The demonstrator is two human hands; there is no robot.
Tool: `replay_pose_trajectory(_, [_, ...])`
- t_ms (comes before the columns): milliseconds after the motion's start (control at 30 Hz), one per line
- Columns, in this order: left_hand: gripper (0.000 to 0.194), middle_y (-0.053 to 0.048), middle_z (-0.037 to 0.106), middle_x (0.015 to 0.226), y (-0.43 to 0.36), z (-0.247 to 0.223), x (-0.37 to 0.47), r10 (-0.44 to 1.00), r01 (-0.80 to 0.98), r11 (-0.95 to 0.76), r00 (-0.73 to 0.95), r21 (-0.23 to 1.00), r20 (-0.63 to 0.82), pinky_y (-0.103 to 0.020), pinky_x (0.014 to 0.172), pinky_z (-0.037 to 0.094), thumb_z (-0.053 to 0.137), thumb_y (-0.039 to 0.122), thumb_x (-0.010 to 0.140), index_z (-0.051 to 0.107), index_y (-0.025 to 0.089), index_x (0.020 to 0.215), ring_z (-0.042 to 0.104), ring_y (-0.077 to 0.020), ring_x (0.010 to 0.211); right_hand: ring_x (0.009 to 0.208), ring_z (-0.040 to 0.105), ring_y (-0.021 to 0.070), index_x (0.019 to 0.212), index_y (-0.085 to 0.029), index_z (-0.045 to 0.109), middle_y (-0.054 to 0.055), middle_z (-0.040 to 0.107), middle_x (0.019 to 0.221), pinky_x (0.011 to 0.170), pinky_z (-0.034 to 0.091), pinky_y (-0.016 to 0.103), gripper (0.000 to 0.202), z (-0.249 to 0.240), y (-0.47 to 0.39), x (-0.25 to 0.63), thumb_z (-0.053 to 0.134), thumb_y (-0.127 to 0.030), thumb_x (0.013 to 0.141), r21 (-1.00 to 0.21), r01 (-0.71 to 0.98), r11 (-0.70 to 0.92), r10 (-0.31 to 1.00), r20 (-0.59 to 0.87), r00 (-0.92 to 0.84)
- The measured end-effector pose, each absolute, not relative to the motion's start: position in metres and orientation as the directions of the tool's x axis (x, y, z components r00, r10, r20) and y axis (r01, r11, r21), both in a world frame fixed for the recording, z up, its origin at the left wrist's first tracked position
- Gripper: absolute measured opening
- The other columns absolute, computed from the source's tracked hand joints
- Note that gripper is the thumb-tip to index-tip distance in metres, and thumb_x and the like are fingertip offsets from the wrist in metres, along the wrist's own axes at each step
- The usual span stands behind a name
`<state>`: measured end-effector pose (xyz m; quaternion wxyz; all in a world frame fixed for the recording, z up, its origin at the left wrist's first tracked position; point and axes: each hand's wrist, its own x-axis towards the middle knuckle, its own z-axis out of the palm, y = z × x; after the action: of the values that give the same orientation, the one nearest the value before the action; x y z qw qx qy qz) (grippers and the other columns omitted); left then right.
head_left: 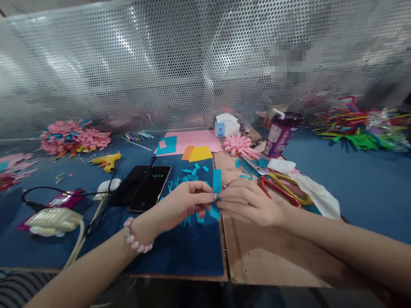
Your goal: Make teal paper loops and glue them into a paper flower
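Observation:
A blue paper strip [217, 180] stands upright between my two hands, its lower end bent out below the fingers. My left hand [195, 197], with a pink bead bracelet [135, 244] on the wrist, pinches the strip between thumb and fingers. From the right, my right hand [248, 201] closes its fingertips on the same strip, touching the left fingertips. Cut blue paper pieces [191, 174] lie behind and under my left hand. Beyond the hands are an orange and yellow paper [201, 154], a pink sheet [199, 139] and a pink paper flower [238, 144].
Red-handled and yellow-handled scissors [285, 188] lie beside a crumpled tissue [317, 194] on the right. Behind them stands a purple cup [281, 134]. At left are a phone [150, 188], a yellow glue gun [107, 161] and a cabled power strip [54, 220].

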<state>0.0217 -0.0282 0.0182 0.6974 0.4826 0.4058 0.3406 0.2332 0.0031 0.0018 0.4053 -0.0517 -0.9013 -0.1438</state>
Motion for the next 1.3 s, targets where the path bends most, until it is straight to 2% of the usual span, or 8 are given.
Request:
replay_pose_trajectory(100, [0.017, 0.005, 0.052, 0.06, -0.03, 0.02, 0.021, 0.855, -0.032, 0.307, 0.448, 0.951, -0.261, -0.018, 0.049, 0.035, 0.072, 0.026, 0.074, 0.06, 0.015, 0.075, 0.046, -0.0046, 0.05, 0.092, 0.06, 0.0157, 0.105, -0.024, 0.062, 0.002, 0.069, 0.093, 0.08, 0.052, 0.029, 0.018, 0.002, -0.002, 0.234, 0.048, -0.02, 0.094, 0.11, 0.213, 0.971, 0.063, 0.74, -0.67])
replay_pose_trajectory(200, [0.016, 0.005, 0.05, 0.061, -0.029, 0.019, 0.019, 0.861, 0.015, 0.25, 0.454, 0.968, -0.23, -0.017, 0.048, 0.032, 0.072, 0.026, 0.075, 0.06, 0.015, 0.072, 0.042, -0.0038, 0.05, 0.091, 0.059, 0.0171, 0.103, -0.023, 0.061, 0.004, 0.068, 0.095, 0.08, 0.051, 0.031, 0.014, 0.001, -0.011, 0.232, 0.057, -0.02, 0.089, 0.086, 0.19, 0.978, 0.065, 0.741, -0.668])
replay_pose_trajectory(267, [0.012, 0.004, 0.055, 0.065, -0.027, 0.018, 0.018, 0.887, 0.01, 0.179, 0.43, 0.984, -0.166, -0.017, 0.051, 0.035, 0.072, 0.024, 0.074, 0.063, 0.016, 0.076, 0.045, -0.0048, 0.054, 0.091, 0.058, 0.0173, 0.102, -0.021, 0.06, 0.005, 0.067, 0.096, 0.08, 0.05, 0.032, 0.015, 0.001, -0.018, 0.229, 0.06, -0.018, 0.087, 0.038, 0.178, 0.983, 0.091, 0.744, -0.662])
replay_pose_trajectory(400, [0.01, 0.0, 0.063, 0.071, -0.025, 0.016, 0.018, 0.935, -0.024, 0.025, 0.355, 0.999, -0.015, -0.02, 0.054, 0.043, 0.072, 0.023, 0.073, 0.067, 0.017, 0.08, 0.053, -0.0082, 0.057, 0.081, 0.055, 0.0141, 0.097, -0.021, 0.058, 0.003, 0.061, 0.088, 0.072, 0.047, 0.029, 0.015, -0.001, -0.029, 0.221, 0.061, -0.014, 0.085, -0.227, 0.226, 0.947, 0.317, 0.77, -0.554])
replay_pose_trajectory(533, [0.01, 0.0, 0.066, 0.073, -0.026, 0.014, 0.02, 0.948, 0.01, -0.092, 0.307, 0.996, 0.084, -0.021, 0.053, 0.046, 0.068, 0.018, 0.074, 0.069, 0.019, 0.084, 0.055, -0.0092, 0.056, 0.087, 0.055, 0.0149, 0.089, -0.02, 0.055, 0.003, 0.055, 0.087, 0.078, 0.046, 0.032, 0.007, -0.004, -0.031, 0.217, 0.057, -0.014, 0.087, -0.533, 0.187, 0.825, 0.555, 0.702, -0.446])
replay_pose_trajectory(633, [0.012, 0.001, 0.068, 0.072, -0.029, 0.014, 0.02, 0.959, 0.061, -0.146, 0.255, 0.987, 0.126, -0.021, 0.053, 0.048, 0.064, 0.015, 0.076, 0.07, 0.02, 0.086, 0.056, -0.0085, 0.052, 0.087, 0.055, 0.0157, 0.083, -0.02, 0.053, 0.003, 0.054, 0.085, 0.079, 0.045, 0.034, 0.007, -0.006, -0.03, 0.216, 0.054, -0.018, 0.09, -0.657, 0.149, 0.739, 0.649, 0.634, -0.421])
replay_pose_trajectory(867, [0.017, -0.001, 0.068, 0.065, -0.033, 0.015, 0.019, 0.959, 0.201, -0.206, 0.237, 0.958, 0.156, -0.021, 0.045, 0.045, 0.062, 0.025, 0.081, 0.071, 0.022, 0.096, 0.062, -0.0139, 0.056, 0.085, 0.054, 0.0162, 0.081, -0.021, 0.055, 0.003, 0.055, 0.086, 0.078, 0.044, 0.034, 0.01, -0.006, -0.029, 0.214, 0.054, -0.023, 0.09, -0.744, 0.156, 0.649, 0.73, 0.551, -0.405])
replay_pose_trajectory(1300, [0.013, 0.0, 0.072, 0.077, -0.033, 0.01, 0.019, 0.964, 0.318, -0.247, 0.173, 0.916, 0.2, -0.025, 0.06, 0.053, 0.065, 0.03, 0.08, 0.072, 0.023, 0.089, 0.068, -0.0159, 0.062, 0.082, 0.054, 0.0158, 0.073, -0.019, 0.055, 0.003, 0.055, 0.085, 0.071, 0.045, 0.032, 0.017, -0.004, -0.026, 0.211, 0.053, -0.024, 0.089, -0.799, 0.189, 0.57, 0.79, 0.47, -0.394])
